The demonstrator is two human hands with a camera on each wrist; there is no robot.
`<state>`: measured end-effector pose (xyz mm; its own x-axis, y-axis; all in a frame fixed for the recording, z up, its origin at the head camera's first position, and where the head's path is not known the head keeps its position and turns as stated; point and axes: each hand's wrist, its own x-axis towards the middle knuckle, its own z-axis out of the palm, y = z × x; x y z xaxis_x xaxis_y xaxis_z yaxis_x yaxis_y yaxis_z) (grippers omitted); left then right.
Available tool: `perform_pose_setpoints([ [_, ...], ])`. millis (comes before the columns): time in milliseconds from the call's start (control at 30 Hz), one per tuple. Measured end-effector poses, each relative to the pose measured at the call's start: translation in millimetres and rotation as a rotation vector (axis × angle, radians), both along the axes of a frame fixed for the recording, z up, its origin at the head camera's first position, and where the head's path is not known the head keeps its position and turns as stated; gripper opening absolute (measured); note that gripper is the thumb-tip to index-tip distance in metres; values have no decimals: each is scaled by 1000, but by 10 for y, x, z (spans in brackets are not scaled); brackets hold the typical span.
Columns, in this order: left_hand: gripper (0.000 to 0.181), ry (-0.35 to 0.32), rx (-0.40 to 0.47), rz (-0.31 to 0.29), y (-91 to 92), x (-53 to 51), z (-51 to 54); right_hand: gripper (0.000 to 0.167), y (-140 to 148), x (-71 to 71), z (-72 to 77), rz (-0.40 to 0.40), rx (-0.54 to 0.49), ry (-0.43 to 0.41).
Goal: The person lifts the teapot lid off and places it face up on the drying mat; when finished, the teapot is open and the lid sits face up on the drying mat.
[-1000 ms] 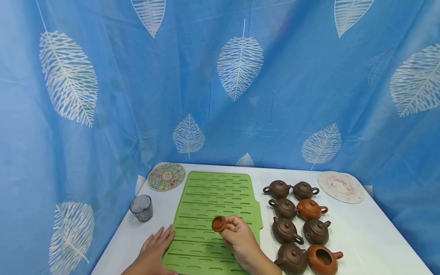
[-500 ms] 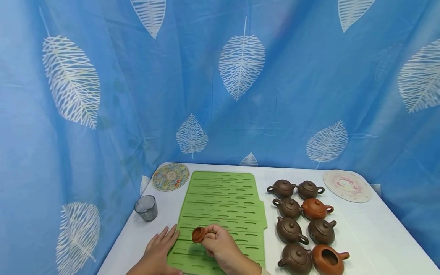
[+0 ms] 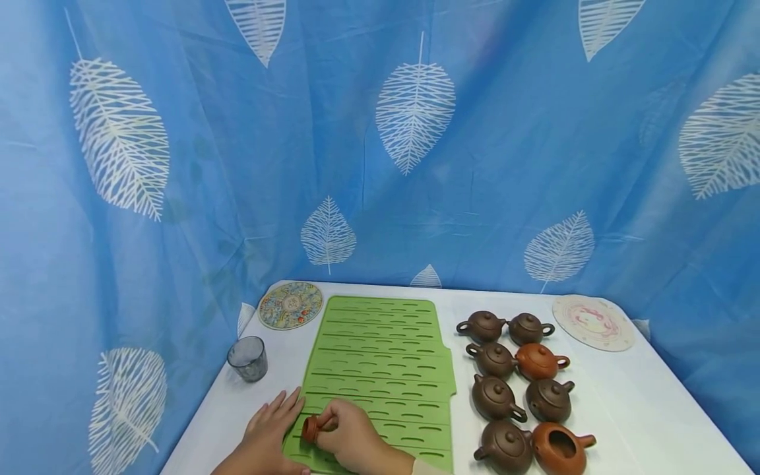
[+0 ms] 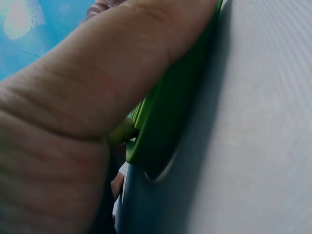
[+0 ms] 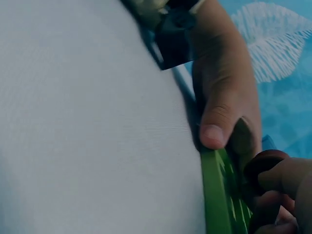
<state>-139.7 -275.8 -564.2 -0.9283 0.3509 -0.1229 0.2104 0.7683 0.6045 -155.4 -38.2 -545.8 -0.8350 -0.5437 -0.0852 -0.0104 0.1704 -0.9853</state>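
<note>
My right hand (image 3: 351, 434) pinches a small reddish-brown teapot lid (image 3: 309, 429) by its knob, its hollow underside turned to the left. The lid is over the near left part of a green slotted drying mat (image 3: 380, 349). At the mat's left edge rests my left hand (image 3: 267, 432), fingers extended. In the left wrist view, the left thumb (image 4: 112, 63) lies along the mat's side. The right wrist view shows the dark lid (image 5: 265, 163) close to the left hand (image 5: 224, 97). An orange-brown teapot (image 3: 559, 448) at the near right has an uncovered opening.
Several dark brown teapots (image 3: 494, 398) and an orange lidded one (image 3: 539, 361) stand in two columns right of the mat. A grey glass (image 3: 247, 359) and a patterned round mat (image 3: 291, 305) lie left. A pink-white round mat (image 3: 594, 323) is far right.
My right hand has carried the lid leftward and nearer to me, down toward the mat's left edge. My left hand stays at that edge.
</note>
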Motion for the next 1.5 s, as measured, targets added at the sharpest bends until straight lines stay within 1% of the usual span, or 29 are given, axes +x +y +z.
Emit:
perform_pose_setpoints([
  [100, 119, 3, 1, 2, 10, 0, -2, 13, -16, 12, -2, 2, 52, 60],
  [200, 119, -5, 6, 4, 20, -6, 1, 16, -23, 31, 8, -20, 93, 115],
  [333, 121, -23, 5, 8, 30, -25, -13, 20, -17, 47, 8, -66, 174, 165],
  [400, 121, -25, 4, 7, 31, -31, -20, 23, -8, 49, 1, -80, 211, 171],
  [533, 121, -17, 3, -1, 31, -34, -24, 27, 12, 39, -18, -85, 235, 188],
  [667, 120, -18, 4, -7, 33, -24, -17, 28, 40, 38, -22, -68, 227, 212],
  [733, 121, -21, 1, -10, 35, -17, -12, 26, 68, 43, -13, -50, 217, 197],
  [933, 123, -30, -9, -21, 43, -37, -1, 20, 239, 62, 55, -29, 192, 92],
  [1033, 126, -31, -18, -14, 31, -44, 16, 17, 343, 64, 115, -25, 163, 85],
  [1167, 125, -32, -11, -6, 3, -25, 55, 11, 500, 56, 205, -15, 129, 81],
  [1233, 124, -32, -3, -9, -8, -16, 68, 9, 588, 52, 244, -15, 132, 86],
  [1300, 123, -28, 3, -14, -13, -9, 73, 8, 677, 52, 283, -26, 146, 110],
  [1400, 121, -31, 10, -16, -15, -7, 62, 9, 814, 59, 341, -47, 168, 122],
  [1500, 121, -37, 11, -15, -13, -2, 44, 13, 967, 72, 400, -69, 171, 103],
])
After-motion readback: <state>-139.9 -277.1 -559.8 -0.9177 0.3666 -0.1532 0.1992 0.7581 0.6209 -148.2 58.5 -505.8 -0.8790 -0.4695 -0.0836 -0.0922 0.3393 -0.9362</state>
